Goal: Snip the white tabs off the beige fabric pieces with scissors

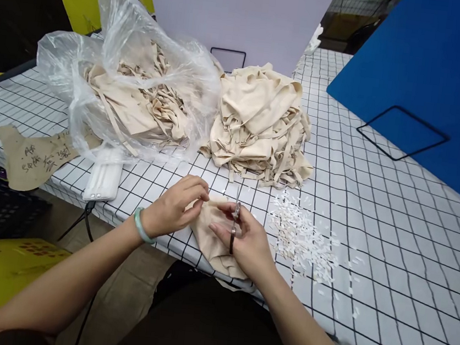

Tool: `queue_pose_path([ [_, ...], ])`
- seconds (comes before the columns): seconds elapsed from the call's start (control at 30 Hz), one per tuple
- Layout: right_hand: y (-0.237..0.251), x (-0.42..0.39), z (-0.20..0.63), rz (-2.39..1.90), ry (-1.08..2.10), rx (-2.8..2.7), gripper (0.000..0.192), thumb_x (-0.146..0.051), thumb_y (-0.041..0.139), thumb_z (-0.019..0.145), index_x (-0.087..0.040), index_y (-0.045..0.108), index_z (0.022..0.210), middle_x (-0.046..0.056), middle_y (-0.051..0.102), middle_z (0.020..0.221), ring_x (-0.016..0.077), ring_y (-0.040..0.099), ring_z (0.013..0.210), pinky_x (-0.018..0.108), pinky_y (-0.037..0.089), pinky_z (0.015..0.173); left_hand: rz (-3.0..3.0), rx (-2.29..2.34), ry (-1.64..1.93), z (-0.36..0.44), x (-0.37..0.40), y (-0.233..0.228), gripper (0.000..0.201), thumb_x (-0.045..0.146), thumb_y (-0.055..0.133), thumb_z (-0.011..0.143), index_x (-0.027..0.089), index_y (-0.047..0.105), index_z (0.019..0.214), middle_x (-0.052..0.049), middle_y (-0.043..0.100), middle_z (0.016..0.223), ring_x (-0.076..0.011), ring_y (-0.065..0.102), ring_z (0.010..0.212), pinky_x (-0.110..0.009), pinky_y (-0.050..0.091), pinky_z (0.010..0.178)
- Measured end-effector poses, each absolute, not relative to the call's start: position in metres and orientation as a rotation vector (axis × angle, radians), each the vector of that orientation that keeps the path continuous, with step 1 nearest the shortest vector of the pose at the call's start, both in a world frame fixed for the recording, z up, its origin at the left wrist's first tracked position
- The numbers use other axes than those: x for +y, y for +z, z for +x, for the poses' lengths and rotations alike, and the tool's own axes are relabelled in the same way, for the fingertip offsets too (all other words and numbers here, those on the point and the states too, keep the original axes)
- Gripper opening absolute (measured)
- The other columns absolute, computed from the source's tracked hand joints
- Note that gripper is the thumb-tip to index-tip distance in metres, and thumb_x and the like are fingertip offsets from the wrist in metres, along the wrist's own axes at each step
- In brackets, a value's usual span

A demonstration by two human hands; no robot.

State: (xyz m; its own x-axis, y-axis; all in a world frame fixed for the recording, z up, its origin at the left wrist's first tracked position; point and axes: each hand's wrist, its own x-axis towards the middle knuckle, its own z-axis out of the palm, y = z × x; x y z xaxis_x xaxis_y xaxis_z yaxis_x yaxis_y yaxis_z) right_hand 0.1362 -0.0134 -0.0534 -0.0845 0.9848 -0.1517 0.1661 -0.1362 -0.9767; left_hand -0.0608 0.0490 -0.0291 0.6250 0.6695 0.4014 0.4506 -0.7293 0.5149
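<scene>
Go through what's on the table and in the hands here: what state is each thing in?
left hand: pinching the cloth piece.
right hand: gripping the snips.
cloth piece: crumpled, at the table edge.
snips: held upright, blades at the cloth.
plastic bag: open, stuffed with cloth.
loose cloth pile: heaped, unbagged.
white clippings: scattered on the checked tablecloth.

I see one piece of writing: dark handwritten characters on a brown paper scrap (32, 156) lying at the counter (375, 211) edge, well left of my left grip (174, 206). They are too small to read.
</scene>
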Motion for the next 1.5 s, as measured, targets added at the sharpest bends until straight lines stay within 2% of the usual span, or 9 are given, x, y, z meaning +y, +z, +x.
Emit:
queue_pose_path([
  [0.2, -0.044, 0.002, 0.127, -1.303, 1.365, -1.278, 0.015, -0.029, 0.070, 0.073, -0.021, 0.058, 0.078, -0.002, 0.061, 0.076, 0.0150, 0.057, 0.069, 0.027, 0.047, 0.063, 2.334, 0.902, 0.881, -0.065, 0.029, 0.012, 0.016, 0.005, 0.050, 0.084, 0.019, 0.053, 0.091, -0.004, 0.059, 0.084, -0.0159, 0.057, 0.077, -0.030, 0.048, 0.069],
  [0.37, -0.037, 0.009, 0.128, -1.185, 0.983, -1.323, 0.014, -0.019, 0.062, 0.071, -0.023, 0.056, 0.083, 0.001, 0.063, 0.085, 0.0182, 0.060, 0.082, 0.031, 0.050, 0.074, 1.300, 0.744, 0.280, -0.070, 0.008, 0.011, 0.021, 0.036, 0.058, 0.092, 0.021, 0.051, 0.105, -0.006, 0.065, 0.094, -0.0170, 0.064, 0.079, -0.030, 0.053, 0.068],
  [0.53, -0.036, 0.009, 0.127, -1.050, 0.948, -1.357, 0.009, -0.023, 0.061, 0.079, -0.023, 0.052, 0.083, 0.004, 0.065, 0.093, 0.0186, 0.063, 0.086, 0.033, 0.052, 0.077, 0.653, 0.566, 0.423, -0.041, -0.001, -0.010, 0.040, 0.052, 0.055, 0.092, 0.015, 0.065, 0.101, -0.013, 0.068, 0.099, -0.0218, 0.067, 0.088, -0.036, 0.054, 0.080],
  [0.77, -0.035, 0.009, 0.141, -1.083, 1.034, -1.268, 0.010, -0.024, 0.064, 0.075, -0.023, 0.056, 0.081, 0.004, 0.069, 0.093, 0.0198, 0.065, 0.091, 0.036, 0.053, 0.084, 1.025, 0.809, 0.603, -0.033, -0.008, 0.002, 0.022, 0.034, 0.061, 0.092, 0.015, 0.069, 0.089, 0.002, 0.047, 0.065, -0.0070, 0.035, 0.053, -0.022, 0.027, 0.049],
  [0.9, -0.039, 0.001, 0.133, -1.039, 1.291, -1.209, 0.019, -0.031, 0.071, 0.072, -0.023, 0.055, 0.078, 0.003, 0.069, 0.090, 0.0196, 0.066, 0.088, 0.035, 0.054, 0.083, 1.581, 0.935, 0.739, -0.037, -0.013, 0.022, 0.028, 0.031, 0.050, 0.099, 0.017, 0.071, 0.090, -0.004, 0.055, 0.079, -0.0155, 0.052, 0.077, -0.031, 0.046, 0.072],
  [1.03, -0.042, -0.009, 0.112, -1.015, 1.466, -1.177, 0.035, -0.048, 0.076, 0.071, -0.023, 0.051, 0.074, -0.002, 0.060, 0.071, 0.0156, 0.059, 0.067, 0.032, 0.054, 0.068, 1.962, 1.036, 1.033, -0.029, -0.013, 0.027, 0.026, 0.027, 0.051, 0.099, 0.018, 0.071, 0.085, -0.010, 0.057, 0.105, -0.0245, 0.051, 0.111, -0.041, 0.043, 0.100],
  [1.2, -0.040, -0.023, 0.119, -1.025, 1.535, -1.238, 0.037, -0.054, 0.074, 0.075, -0.021, 0.057, 0.081, -0.001, 0.059, 0.076, 0.0150, 0.058, 0.069, 0.029, 0.052, 0.066, 1.378, 0.901, 1.135, -0.015, -0.008, 0.002, 0.031, 0.032, 0.048, 0.101, 0.016, 0.063, 0.080, -0.006, 0.051, 0.096, -0.0110, 0.048, 0.067, -0.027, 0.046, 0.062],
  [1.37, -0.035, -0.042, 0.168, -1.324, 1.086, -1.670, 0.033, -0.052, 0.070, 0.079, -0.020, 0.063, 0.087, 0.005, 0.062, 0.084, 0.0205, 0.057, 0.081, 0.033, 0.047, 0.071, 1.308, 0.873, 0.998, -0.002, -0.015, -0.017, 0.032, 0.033, 0.047, 0.102, 0.015, 0.063, 0.080, -0.005, 0.045, 0.094, -0.0109, 0.043, 0.068, -0.023, 0.034, 0.051],
  [1.5, -0.037, -0.051, 0.193, -1.488, 0.803, -1.857, 0.041, -0.058, 0.072, 0.076, -0.020, 0.059, 0.070, 0.003, 0.058, 0.070, 0.0195, 0.054, 0.072, 0.034, 0.043, 0.069, 1.467, 0.834, 0.950, 0.009, -0.020, -0.022, 0.034, 0.029, 0.043, 0.103, 0.016, 0.063, 0.078, -0.008, 0.050, 0.101, -0.0174, 0.048, 0.093, -0.025, 0.041, 0.067],
])
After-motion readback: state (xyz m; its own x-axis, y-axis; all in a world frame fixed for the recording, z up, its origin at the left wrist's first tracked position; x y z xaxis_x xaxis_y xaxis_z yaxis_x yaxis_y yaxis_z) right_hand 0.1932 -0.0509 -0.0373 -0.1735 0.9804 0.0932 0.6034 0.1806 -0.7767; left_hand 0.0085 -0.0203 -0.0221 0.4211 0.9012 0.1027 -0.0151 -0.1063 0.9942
